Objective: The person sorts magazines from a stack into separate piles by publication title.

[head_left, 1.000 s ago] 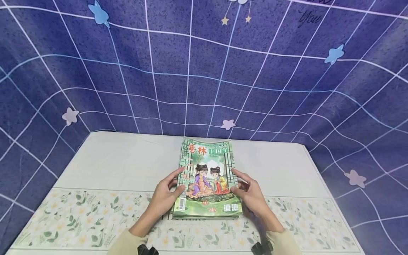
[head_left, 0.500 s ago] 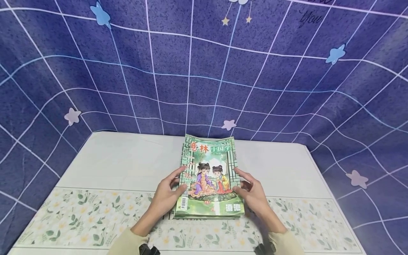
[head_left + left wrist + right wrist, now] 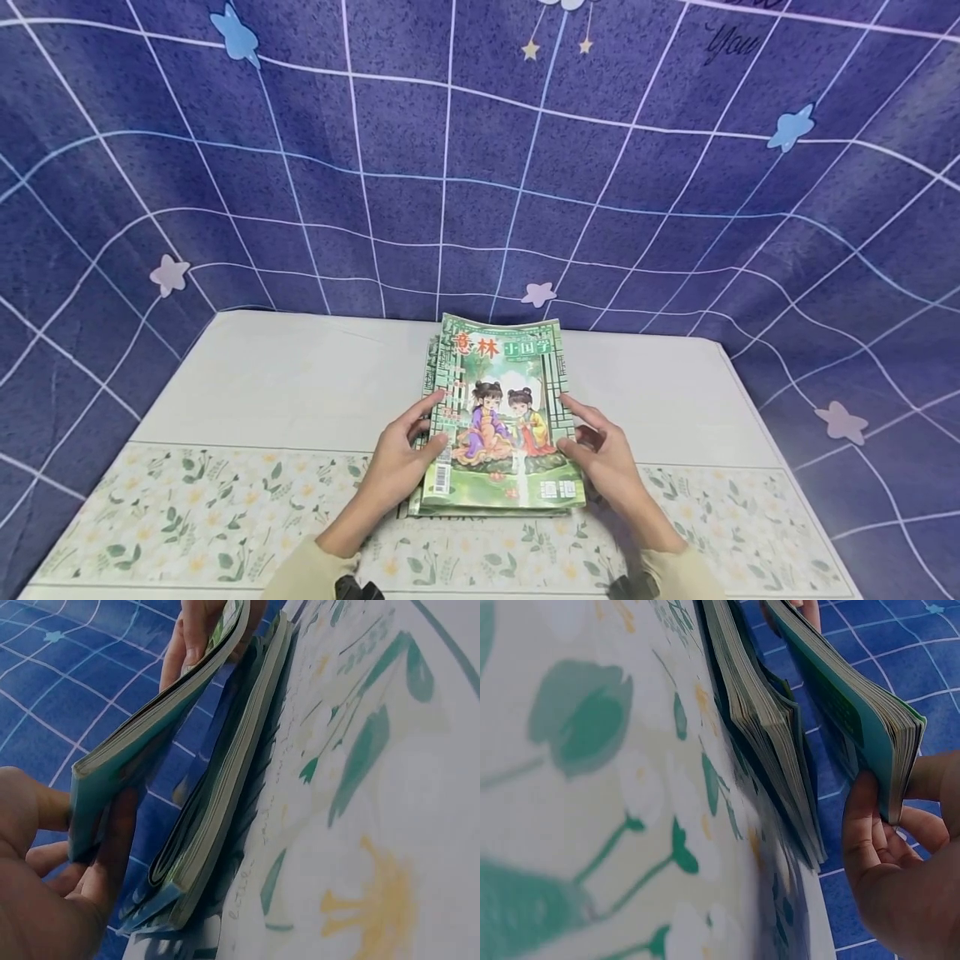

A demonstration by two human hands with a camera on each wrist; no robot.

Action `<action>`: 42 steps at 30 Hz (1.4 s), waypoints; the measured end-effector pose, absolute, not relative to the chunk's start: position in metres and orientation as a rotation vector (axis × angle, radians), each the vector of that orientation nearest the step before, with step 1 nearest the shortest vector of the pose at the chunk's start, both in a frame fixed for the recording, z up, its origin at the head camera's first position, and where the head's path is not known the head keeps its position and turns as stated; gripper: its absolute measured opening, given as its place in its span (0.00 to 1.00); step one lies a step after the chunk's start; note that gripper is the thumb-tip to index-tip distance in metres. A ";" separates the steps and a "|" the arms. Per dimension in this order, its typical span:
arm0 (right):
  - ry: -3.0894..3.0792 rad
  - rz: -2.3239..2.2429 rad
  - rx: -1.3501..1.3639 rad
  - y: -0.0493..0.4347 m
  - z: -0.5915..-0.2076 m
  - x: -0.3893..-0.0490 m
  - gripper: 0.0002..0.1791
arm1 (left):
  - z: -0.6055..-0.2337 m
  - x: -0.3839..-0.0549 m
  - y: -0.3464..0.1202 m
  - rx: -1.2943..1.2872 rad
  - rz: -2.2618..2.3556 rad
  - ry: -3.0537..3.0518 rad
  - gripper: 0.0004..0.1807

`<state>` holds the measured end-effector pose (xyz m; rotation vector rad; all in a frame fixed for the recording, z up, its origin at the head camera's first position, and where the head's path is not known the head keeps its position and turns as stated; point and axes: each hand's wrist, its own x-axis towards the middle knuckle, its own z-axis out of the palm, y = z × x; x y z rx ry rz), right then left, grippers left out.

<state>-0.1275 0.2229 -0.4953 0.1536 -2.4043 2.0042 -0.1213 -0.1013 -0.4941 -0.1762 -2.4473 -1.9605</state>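
Green magazine [image 3: 506, 408] clamped in two grips.
The left grip [image 3: 401, 462] pinches its edge at nine o'clock, the right grip [image 3: 611, 462] at three; it hangs just above a stack of magazines [image 3: 232, 772] on the desk [image 3: 300, 375], peeking out toward seven o'clock.

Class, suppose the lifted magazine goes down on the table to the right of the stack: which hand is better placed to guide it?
Probably the right hand: it grips the right edge of the raised magazine, nearest that side, while the left hand grips the opposite edge.
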 end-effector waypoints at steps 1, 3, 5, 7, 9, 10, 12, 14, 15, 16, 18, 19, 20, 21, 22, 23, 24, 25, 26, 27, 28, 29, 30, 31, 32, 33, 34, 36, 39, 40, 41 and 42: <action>-2.406 1.997 0.161 0.224 -0.495 -0.127 0.41 | -0.494 -0.121 -0.101 -0.176 -1.956 -2.448 0.39; -2.415 1.974 0.171 0.226 -0.495 -0.127 0.40 | -0.494 -0.120 -0.099 -0.174 -1.962 -2.441 0.39; -2.418 1.961 0.175 0.229 -0.496 -0.128 0.40 | -0.495 -0.120 -0.097 -0.178 -1.962 -2.438 0.39; -2.422 1.949 0.170 0.231 -0.497 -0.127 0.40 | -0.495 -0.119 -0.095 -0.187 -1.973 -2.431 0.38; -2.425 1.942 0.159 0.234 -0.497 -0.127 0.40 | -0.496 -0.119 -0.093 -0.205 -1.982 -2.419 0.38; -2.428 1.941 0.150 0.235 -0.497 -0.126 0.40 | -0.496 -0.119 -0.092 -0.208 -1.989 -2.415 0.38; -2.429 1.940 0.140 0.237 -0.497 -0.125 0.40 | -0.495 -0.118 -0.089 -0.218 -1.999 -2.403 0.37; -2.433 1.943 0.130 0.238 -0.497 -0.124 0.40 | -0.494 -0.118 -0.087 -0.217 -2.014 -2.391 0.37; -2.437 1.947 0.126 0.239 -0.496 -0.123 0.40 | -0.494 -0.118 -0.086 -0.216 -2.019 -2.389 0.37; -2.438 1.949 0.126 0.240 -0.496 -0.123 0.40 | -0.493 -0.118 -0.085 -0.219 -2.022 -2.384 0.37; -2.443 1.940 0.133 0.242 -0.496 -0.123 0.40 | -0.493 -0.118 -0.083 -0.217 -2.027 -2.381 0.38; -2.446 1.936 0.139 0.243 -0.496 -0.122 0.40 | -0.492 -0.118 -0.082 -0.216 -2.026 -2.382 0.38; -2.450 1.929 0.146 0.243 -0.496 -0.122 0.40 | -0.493 -0.118 -0.081 -0.217 -2.021 -2.382 0.38; -2.454 1.920 0.152 0.244 -0.497 -0.122 0.40 | -0.493 -0.119 -0.080 -0.214 -2.019 -2.381 0.38; -2.454 1.909 0.161 0.245 -0.497 -0.122 0.39 | -0.493 -0.119 -0.080 -0.216 -2.015 -2.378 0.38; -2.454 1.903 0.164 0.246 -0.497 -0.122 0.39 | -0.493 -0.119 -0.079 -0.212 -2.016 -2.377 0.38; -2.451 1.901 0.165 0.247 -0.497 -0.121 0.39 | -0.494 -0.118 -0.078 -0.213 -2.012 -2.377 0.38; -2.449 1.897 0.166 0.248 -0.497 -0.121 0.39 | -0.494 -0.118 -0.077 -0.212 -2.007 -2.378 0.38; -2.450 1.890 0.166 0.249 -0.497 -0.121 0.39 | -0.494 -0.118 -0.076 -0.214 -2.008 -2.375 0.38; -2.452 1.888 0.165 0.249 -0.496 -0.121 0.39 | -0.494 -0.118 -0.075 -0.212 -2.010 -2.375 0.38; -2.450 1.892 0.161 0.250 -0.496 -0.120 0.39 | -0.494 -0.117 -0.074 -0.218 -2.009 -2.373 0.37; -2.450 1.900 0.153 0.251 -0.496 -0.120 0.40 | -0.494 -0.117 -0.073 -0.220 -2.005 -2.374 0.37; -2.449 1.901 0.155 0.252 -0.495 -0.119 0.39 | -0.494 -0.117 -0.072 -0.223 -2.005 -2.374 0.37; -2.453 1.903 0.153 0.253 -0.495 -0.119 0.39 | -0.494 -0.117 -0.070 -0.224 -2.007 -2.373 0.37; -2.452 1.914 0.149 0.255 -0.494 -0.118 0.39 | -0.494 -0.116 -0.069 -0.227 -2.012 -2.370 0.37; -2.451 1.923 0.144 0.256 -0.494 -0.117 0.39 | -0.493 -0.115 -0.068 -0.230 -2.013 -2.370 0.37; -2.447 1.929 0.141 0.257 -0.494 -0.116 0.39 | -0.494 -0.115 -0.066 -0.234 -2.013 -2.370 0.37; -2.454 1.906 0.136 0.259 -0.493 -0.114 0.39 | -0.494 -0.114 -0.064 -0.233 -2.011 -2.375 0.37; -2.463 1.879 0.132 0.263 -0.493 -0.111 0.39 | -0.496 -0.114 -0.060 -0.241 -2.000 -2.380 0.38; -2.469 1.864 0.132 0.264 -0.493 -0.110 0.39 | -0.496 -0.114 -0.059 -0.242 -1.995 -2.382 0.38; -2.476 1.852 0.130 0.265 -0.493 -0.110 0.39 | -0.496 -0.113 -0.058 -0.248 -1.998 -2.380 0.38; -2.478 1.849 0.131 0.266 -0.493 -0.109 0.39 | -0.496 -0.113 -0.056 -0.251 -1.999 -2.380 0.38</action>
